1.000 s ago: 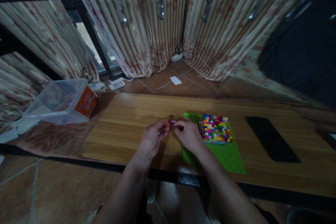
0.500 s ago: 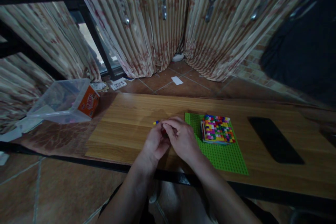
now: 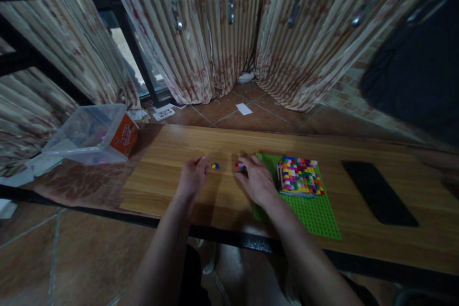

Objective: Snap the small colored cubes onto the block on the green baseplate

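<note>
The left hand (image 3: 192,176) is being held over the middle of the wooden board (image 3: 154,172), its fingers curled inward; whether anything is being grasped by it cannot be told. Just right of its fingertips, a small blue-and-yellow piece (image 3: 215,166) is being seen on the board. The right hand (image 3: 259,181) is being held by the left edge of the green baseplate (image 3: 315,217), its thumb and fingers parted around a few red and pink bricks (image 3: 239,167); whether these are being gripped or merely flanked cannot be told. On the far right part of the baseplate, a multicoloured brick block (image 3: 301,176) is being supported. Farther right, a dark flat panel (image 3: 380,193) is being borne by the board. Left of the board, a clear plastic box (image 3: 89,155) with an orange label (image 3: 124,137) is being seen.
</note>
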Demonstrator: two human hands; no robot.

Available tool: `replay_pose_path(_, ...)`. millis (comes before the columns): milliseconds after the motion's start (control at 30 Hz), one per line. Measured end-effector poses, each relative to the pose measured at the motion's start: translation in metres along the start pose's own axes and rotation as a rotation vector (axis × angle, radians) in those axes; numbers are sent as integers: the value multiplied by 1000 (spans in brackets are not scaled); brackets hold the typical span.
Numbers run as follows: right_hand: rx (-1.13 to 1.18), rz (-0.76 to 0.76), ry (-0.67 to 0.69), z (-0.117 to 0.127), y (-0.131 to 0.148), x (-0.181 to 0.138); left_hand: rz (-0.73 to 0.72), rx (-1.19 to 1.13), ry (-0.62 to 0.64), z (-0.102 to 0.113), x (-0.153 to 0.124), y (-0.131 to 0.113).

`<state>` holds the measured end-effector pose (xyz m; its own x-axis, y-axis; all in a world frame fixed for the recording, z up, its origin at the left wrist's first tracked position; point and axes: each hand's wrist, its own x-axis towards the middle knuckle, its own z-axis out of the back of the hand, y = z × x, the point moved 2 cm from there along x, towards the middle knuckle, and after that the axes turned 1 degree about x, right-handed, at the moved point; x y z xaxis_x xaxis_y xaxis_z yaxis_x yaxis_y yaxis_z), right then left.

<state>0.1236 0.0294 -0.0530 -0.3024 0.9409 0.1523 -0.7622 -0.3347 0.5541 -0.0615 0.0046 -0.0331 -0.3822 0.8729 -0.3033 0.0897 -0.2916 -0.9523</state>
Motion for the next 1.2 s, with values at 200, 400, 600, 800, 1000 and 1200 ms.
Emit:
replay_pose_path(200,-35,31,56,2,1,3,-260,463,-91,-10,4,4)
replay_pose_path(400,-100,19,40,2,4,1,-272,654,-95,-20,-1,14)
replay_pose_path(600,36,-12,-13,8,8,-3,-231,423,-69,-24,-2,6)
replay_pose_path(800,364,41,-159,51,27,-15,201,-289,263,-55,-21,1)
replay_pose_path(1000,217,175,-91,72,35,-32,489,-665,431,-90,-44,-3)
replay_pose_path(1200,306,156,-59,78,20,-37,503,-689,471,-105,-50,-4)
